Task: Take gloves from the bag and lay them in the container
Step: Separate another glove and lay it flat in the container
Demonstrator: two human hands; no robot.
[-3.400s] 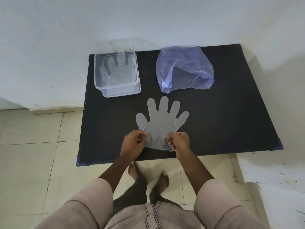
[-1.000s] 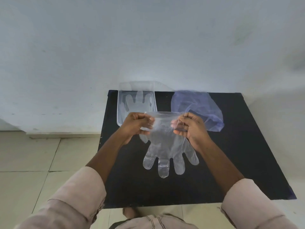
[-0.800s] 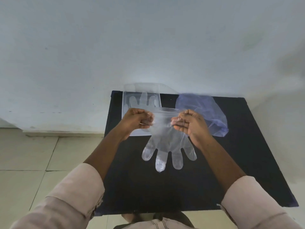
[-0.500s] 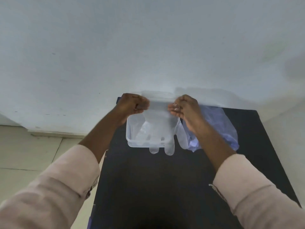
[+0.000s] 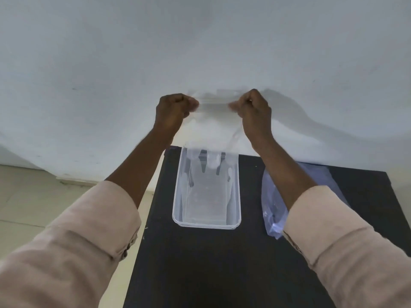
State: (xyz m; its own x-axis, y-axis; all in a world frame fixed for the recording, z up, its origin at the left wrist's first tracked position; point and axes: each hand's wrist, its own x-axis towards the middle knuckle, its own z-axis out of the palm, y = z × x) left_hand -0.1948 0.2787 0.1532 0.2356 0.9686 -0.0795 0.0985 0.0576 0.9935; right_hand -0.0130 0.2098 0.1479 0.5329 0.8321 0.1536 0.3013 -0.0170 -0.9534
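A clear plastic glove hangs by its cuff between my left hand and my right hand, both pinched on the cuff corners above the far end of the clear container. The glove's fingers dangle down into the container, where another clear glove lies flat on the bottom. To the right of the container, the bluish plastic bag rests on the black table, partly hidden by my right forearm.
A white wall rises right behind the table's far edge, close behind my hands. Beige floor tiles lie to the left of the table. My sleeves fill the lower corners of the view.
Both hands carried the glove from the table's middle up and back over the container. The view tilted and closed in; the glove's fingers now hang inside the container.
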